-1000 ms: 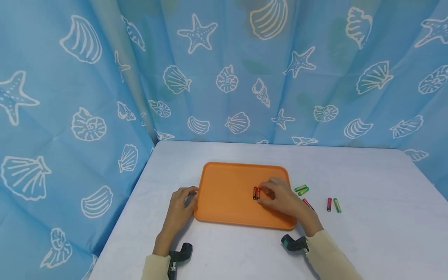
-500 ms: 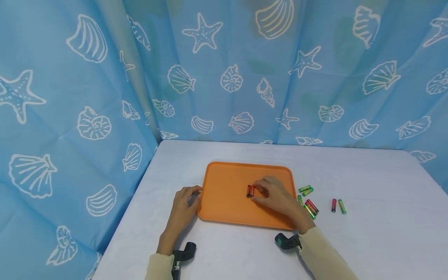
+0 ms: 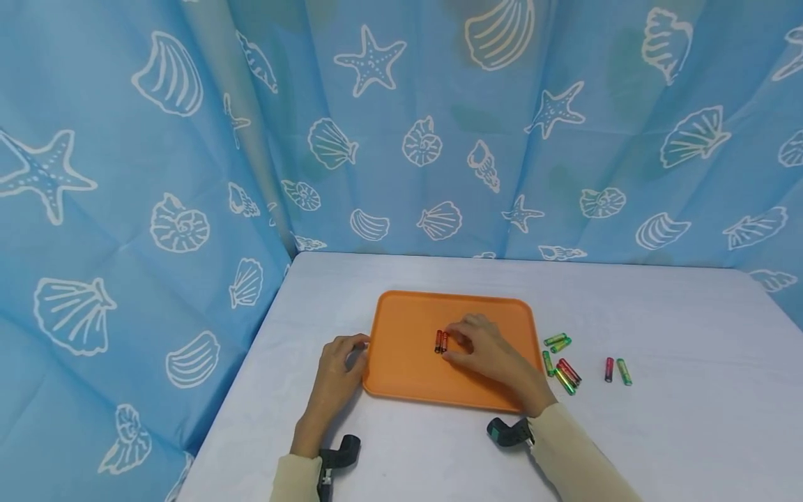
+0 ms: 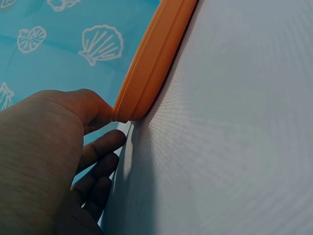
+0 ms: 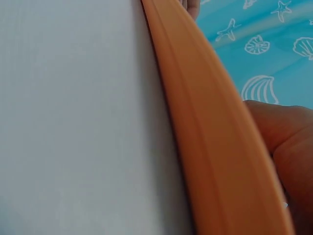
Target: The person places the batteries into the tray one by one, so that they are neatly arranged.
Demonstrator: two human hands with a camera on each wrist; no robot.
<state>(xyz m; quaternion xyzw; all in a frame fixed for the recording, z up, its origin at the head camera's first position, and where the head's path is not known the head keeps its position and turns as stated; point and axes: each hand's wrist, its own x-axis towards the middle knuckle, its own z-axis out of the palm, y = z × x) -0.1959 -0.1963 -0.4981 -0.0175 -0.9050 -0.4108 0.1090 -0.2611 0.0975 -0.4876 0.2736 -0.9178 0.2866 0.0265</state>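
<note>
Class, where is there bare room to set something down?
Free: the orange rectangular tray, between the left hand and two red-black cylindrical batteries; the white table behind the tray, up to the blue shell-print curtain, and in front, between the black wrist cameras. Crowded: around the right hand, pinching one battery, and right of the tray, among green and red batteries.

We reach our left arm (image 3: 297,480) and right arm (image 3: 583,460) forward out of pale sleeves (image 3: 564,438). Our left wrist (image 3: 309,434) leads up to the left grip (image 3: 337,371), its fingers (image 4: 103,166) loosely bent and slightly parted. Our right wrist (image 3: 541,396) slants inward, and the right grip (image 3: 487,350) points leftward, thumb (image 3: 460,358) and index finger (image 3: 460,328) curved toward each other in a pinch. We hold the two grips well apart, the right slightly farther forward.
</note>
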